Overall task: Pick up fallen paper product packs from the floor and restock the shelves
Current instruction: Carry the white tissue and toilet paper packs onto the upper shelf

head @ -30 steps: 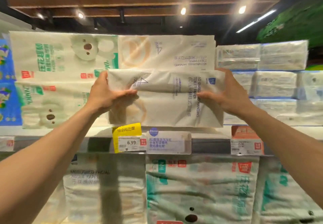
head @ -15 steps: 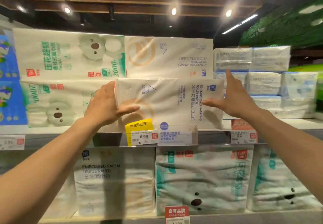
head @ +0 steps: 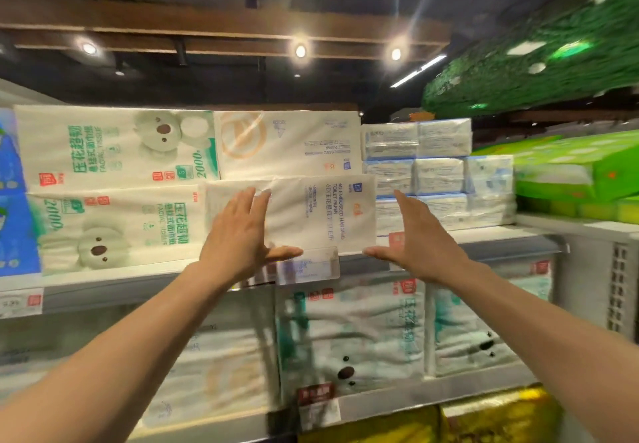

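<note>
Pack: cream plastic-wrapped toilet paper pack (head: 321, 214) lies on the grey metal shelf (head: 491, 240), under an identical pack.
Left hand (head: 238, 238): fingers spread wide, over the pack's left front.
Right hand (head: 420, 240): spread wide, empty, just off the pack's right edge.
Room: white tissue bundles (head: 439, 176) crowd the right.

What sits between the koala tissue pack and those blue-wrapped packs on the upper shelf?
In the head view, the white toilet paper pack fills that gap, with both open hands, left hand and right hand, in front.

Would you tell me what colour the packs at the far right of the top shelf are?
Bright green packs, clearest in the head view.
</note>
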